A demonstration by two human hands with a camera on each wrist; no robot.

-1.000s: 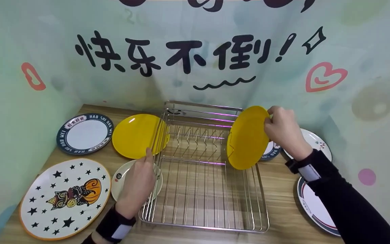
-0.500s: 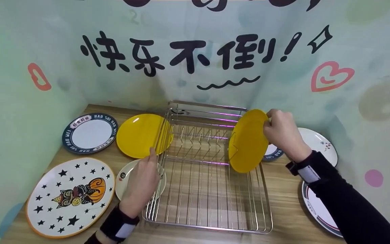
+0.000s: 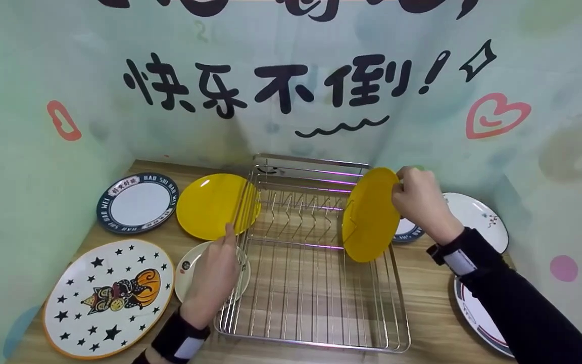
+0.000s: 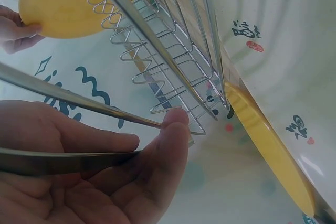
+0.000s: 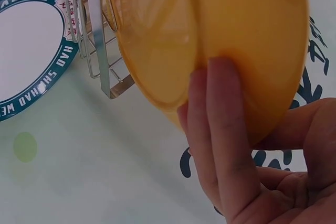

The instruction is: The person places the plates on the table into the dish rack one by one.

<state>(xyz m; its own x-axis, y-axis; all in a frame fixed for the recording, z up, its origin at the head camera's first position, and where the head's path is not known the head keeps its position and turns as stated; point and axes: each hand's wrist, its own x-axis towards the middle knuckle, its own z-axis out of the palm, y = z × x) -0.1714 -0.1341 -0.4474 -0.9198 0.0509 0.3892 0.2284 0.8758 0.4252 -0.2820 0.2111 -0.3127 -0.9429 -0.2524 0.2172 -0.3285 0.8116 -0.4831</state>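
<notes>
In the head view, my right hand [image 3: 422, 199] pinches the upper right rim of a yellow plate [image 3: 371, 215], which stands nearly upright in the right end of a wire dish rack [image 3: 301, 298]. The right wrist view shows fingers [image 5: 226, 129] against the plate's underside, with the thumb on the other side. My left hand [image 3: 215, 273] holds the rack's left side; in the left wrist view its fingers and thumb curl round the metal rails [image 4: 110, 103]. A second yellow plate [image 3: 212, 207] lies flat left of the rack, partly behind its wires.
On the left lie a blue-rimmed plate [image 3: 139, 205], a large star-patterned plate [image 3: 111, 298] and a small pale plate [image 3: 185, 280] partly behind my left hand. Right of the rack are another blue-rimmed plate [image 3: 408, 232], a white flowered plate [image 3: 478, 222] and a striped-rim plate [image 3: 480, 318].
My right hand has lowered the yellow plate slightly between the rack's wires and shifted it a little left. The left hand keeps its hold on the rack. The head view has shifted slightly.
</notes>
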